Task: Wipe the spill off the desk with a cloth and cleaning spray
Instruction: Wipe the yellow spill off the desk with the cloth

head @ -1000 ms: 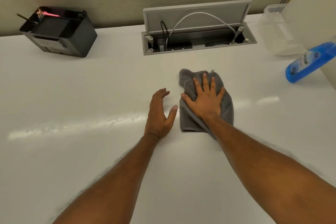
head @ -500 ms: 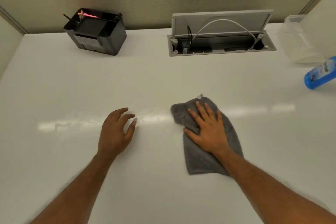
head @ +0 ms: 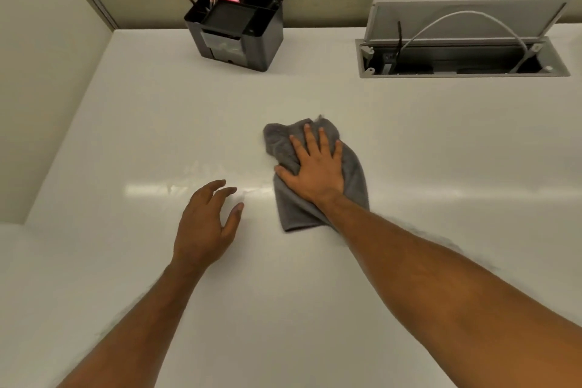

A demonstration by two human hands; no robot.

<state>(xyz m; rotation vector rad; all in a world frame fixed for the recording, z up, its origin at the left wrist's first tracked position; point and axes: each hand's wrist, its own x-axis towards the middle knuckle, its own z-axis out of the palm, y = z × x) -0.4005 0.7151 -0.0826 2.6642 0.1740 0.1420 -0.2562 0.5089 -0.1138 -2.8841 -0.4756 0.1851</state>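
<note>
Step in hand, as judged: wiping the spill with the cloth (head: pixel 296 214) across the desk (head: pixel 441 151); the spray bottle is not in view. Right hand (head: pixel 315 170) lies flat on the cloth, fingers straight and spread, palm bearing down, gripping nothing; left hand (head: pixel 204 224) is relaxed, fingers loosely curved, holding nothing, and whether it touches the desk cannot be told. The cloth is grey, bunched at its rear left end and flatter toward the near edge; it lies about mid-desk, nearer the rear edge than the near one and well apart from the left rear corner. The right hand covers its middle, with cloth showing beyond the fingertips, to the right of the palm and below the wrist. A faint wet smear (head: pixel 204 173) shows on the desk just left of the cloth, running toward the left edge along a band of reflected light; the left hand sits just near-side of it. Recommended practice: keep the palm flat and the pressure even, so the cloth travels with the hand and does not bunch further; carry the stroke left over the smear in overlapping passes; move the left hand clear of that path, or plant it as a brace outside the wet patch. A black organiser (head: pixel 239 31) and an open cable hatch (head: pixel 463 53) stand along the rear edge; liquid should be drawn away from the hatch.
</note>
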